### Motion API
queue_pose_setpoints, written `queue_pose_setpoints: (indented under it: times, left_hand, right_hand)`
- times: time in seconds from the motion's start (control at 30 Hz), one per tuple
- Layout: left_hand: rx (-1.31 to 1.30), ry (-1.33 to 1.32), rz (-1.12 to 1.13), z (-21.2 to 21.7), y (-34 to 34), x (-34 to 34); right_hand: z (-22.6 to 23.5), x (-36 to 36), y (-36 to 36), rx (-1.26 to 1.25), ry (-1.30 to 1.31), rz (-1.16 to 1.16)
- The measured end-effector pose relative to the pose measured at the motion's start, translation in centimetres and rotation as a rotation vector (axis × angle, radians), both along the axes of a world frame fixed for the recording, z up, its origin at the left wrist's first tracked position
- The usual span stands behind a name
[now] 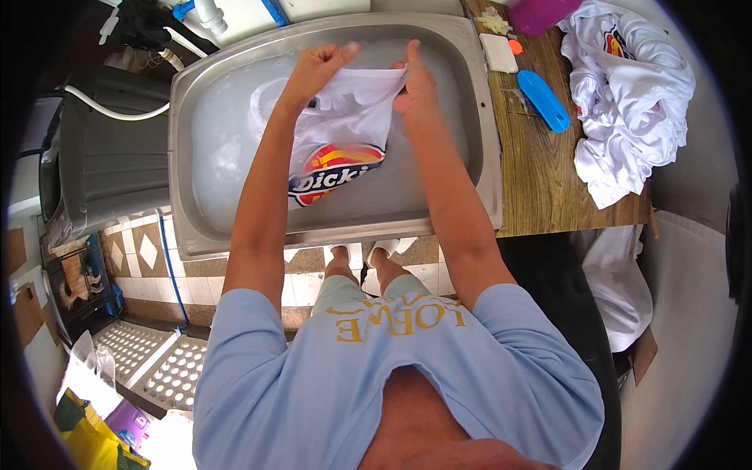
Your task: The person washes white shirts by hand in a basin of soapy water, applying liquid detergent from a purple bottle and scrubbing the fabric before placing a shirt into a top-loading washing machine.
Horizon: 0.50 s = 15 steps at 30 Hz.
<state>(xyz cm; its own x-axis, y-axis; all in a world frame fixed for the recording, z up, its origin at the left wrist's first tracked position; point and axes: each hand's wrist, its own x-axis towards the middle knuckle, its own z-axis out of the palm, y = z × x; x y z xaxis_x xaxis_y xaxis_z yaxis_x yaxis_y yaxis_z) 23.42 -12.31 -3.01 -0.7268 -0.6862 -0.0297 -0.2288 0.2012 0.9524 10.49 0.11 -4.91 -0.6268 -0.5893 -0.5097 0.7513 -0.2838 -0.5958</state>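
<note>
A white T-shirt (354, 110) with a red, yellow and dark blue printed patch hangs between my hands over a metal sink (182, 168). Cloudy water fills the basin, and part of the shirt's left side lies in it. My left hand (319, 72) is closed at the shirt's upper edge, thumb pointing right. My right hand (417, 84) pinches the other end of that edge, thumb up, so the cloth is stretched between the two. The lower printed part hangs toward me, near the sink's front wall.
Right of the sink, a wooden counter (540, 180) bears a blue scrubbing brush (543, 100), a pale soap-like block (499, 53), an orange disc (515, 47) and a heap of white shirts (630, 94). A purple container (540, 14) stands behind. At left are a dark grey bin (113, 149) and a white hose (117, 113).
</note>
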Motion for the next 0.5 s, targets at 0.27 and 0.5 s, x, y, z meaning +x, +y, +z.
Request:
queue_pose_setpoints:
  times: [0.27,0.5]
  left_hand:
    - [0.204,0.154,-0.144,0.6,4.2,3.6]
    - [0.445,0.308,-0.155,-0.3,5.0,2.5]
  right_hand:
    - [0.6,-0.3,2.1,0.107,0.281,0.167]
    - [0.2,-0.4,2.5,0.058,0.434,0.257]
